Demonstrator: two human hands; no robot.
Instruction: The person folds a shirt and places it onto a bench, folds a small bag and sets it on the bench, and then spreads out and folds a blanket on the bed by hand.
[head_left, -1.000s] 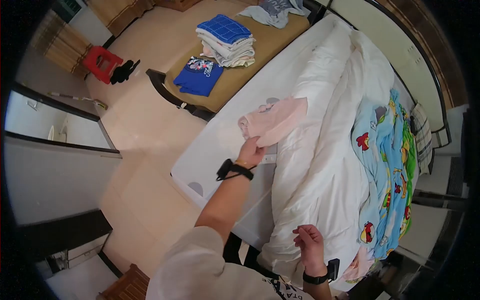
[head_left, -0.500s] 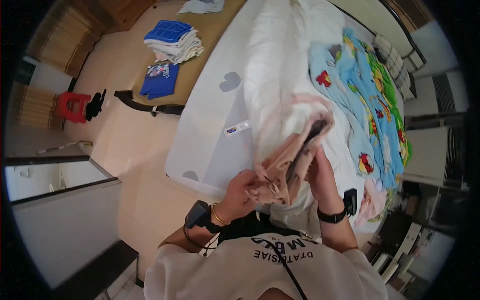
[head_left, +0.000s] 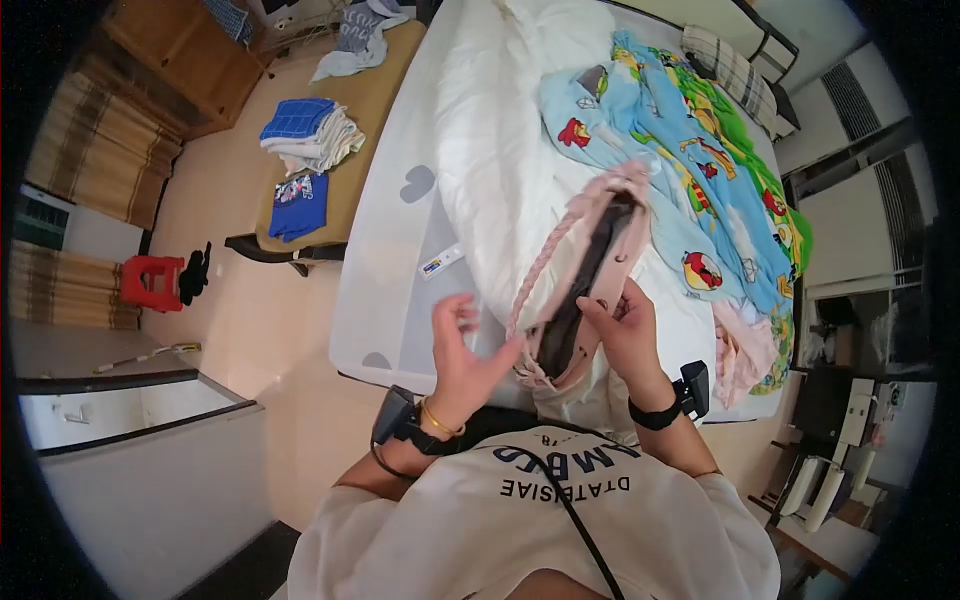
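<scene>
**Pink bag (head_left: 590, 275), open-mouthed, over the white quilt (head_left: 505, 130)**

Holding the bag over the near part of the quilt, showing a dark lining through the mouth and a braided strap (head_left: 540, 275) along the left side. Pinching the right rim with the right hand (head_left: 630, 335), thumb at the mouth, fingers closed against the outer wall. Holding the left hand (head_left: 460, 365) loosely open by the quilt's near left edge, just beside the bag, fingers half curled, gripping nothing visible; being unable to tell about contact between thumb and bag. Seeing, left of the quilt, a small white item (head_left: 442, 262) with a blue label; farther left of it, a tan bench (head_left: 350, 195) with a folded blue shirt (head_left: 299, 208) and a stack of folded cloths (head_left: 325, 145). Facing, right of the quilt, a blue cartoon-print blanket (head_left: 640, 140); at the quilt's near right, a crumpled pink cloth (head_left: 740, 345).
</scene>
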